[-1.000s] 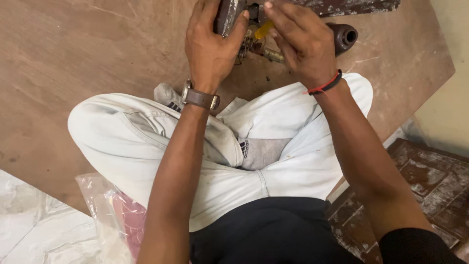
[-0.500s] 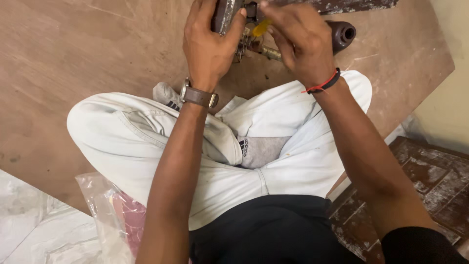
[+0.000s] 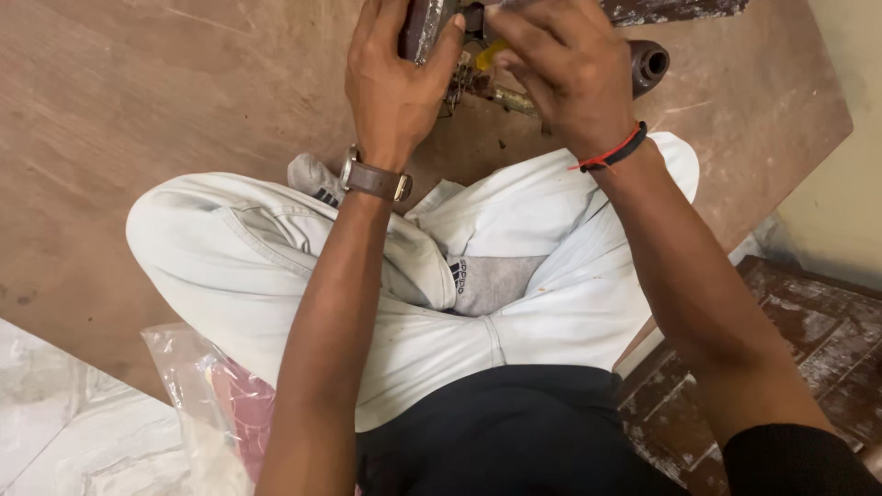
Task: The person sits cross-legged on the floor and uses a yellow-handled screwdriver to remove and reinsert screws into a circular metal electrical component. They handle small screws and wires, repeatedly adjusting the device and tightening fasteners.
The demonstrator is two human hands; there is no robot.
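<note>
Rusty metal part (image 3: 424, 26) sits at the plywood board's (image 3: 165, 110) far edge, the left hand (image 3: 397, 87) clasping it; the right hand (image 3: 562, 69) pinches something small beside it. Better to brace the part firmly and work slowly.

A large brown plywood board (image 3: 138, 119) covers most of the floor, its surface scuffed and marked with pale scratches. At the right, past its angled edge, a plain cream wall (image 3: 845, 211) rises. Below that lie dark reddish-brown floor tiles (image 3: 808, 340), worn and flecked with white. At the lower left a crumpled white sheet (image 3: 64, 432) lies beside a clear plastic bag (image 3: 197, 395) holding something pink. The light is soft and even.
</note>
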